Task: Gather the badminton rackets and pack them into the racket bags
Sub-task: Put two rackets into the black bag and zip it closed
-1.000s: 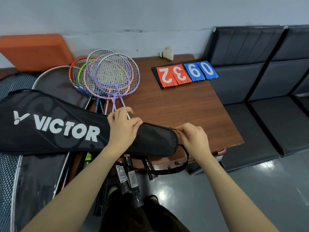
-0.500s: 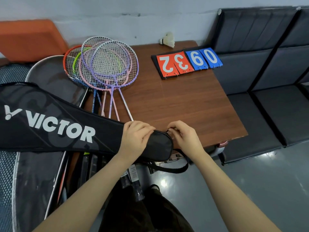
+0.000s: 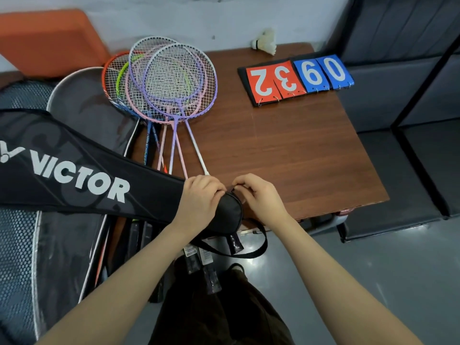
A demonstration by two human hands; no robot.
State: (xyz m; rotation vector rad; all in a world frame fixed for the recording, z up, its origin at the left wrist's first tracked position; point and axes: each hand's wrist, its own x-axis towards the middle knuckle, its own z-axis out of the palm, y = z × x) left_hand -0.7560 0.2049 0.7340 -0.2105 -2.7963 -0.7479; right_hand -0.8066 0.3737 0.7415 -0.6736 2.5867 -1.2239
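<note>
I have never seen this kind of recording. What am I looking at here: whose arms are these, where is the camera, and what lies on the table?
There is no machine here. A person wears a camera on the head, so the single picture looks forward and down along their own two bare arms.

The left hand grips the narrow end of a black racket bag printed VICTOR. The right hand pinches something small at the bag's tip, probably the zipper pull, though it is too small to be sure.

On the brown table lie several overlapping badminton rackets, a score flip board with red and blue number cards, and a white shuttlecock at the far edge. More bags lie at the left.
</note>
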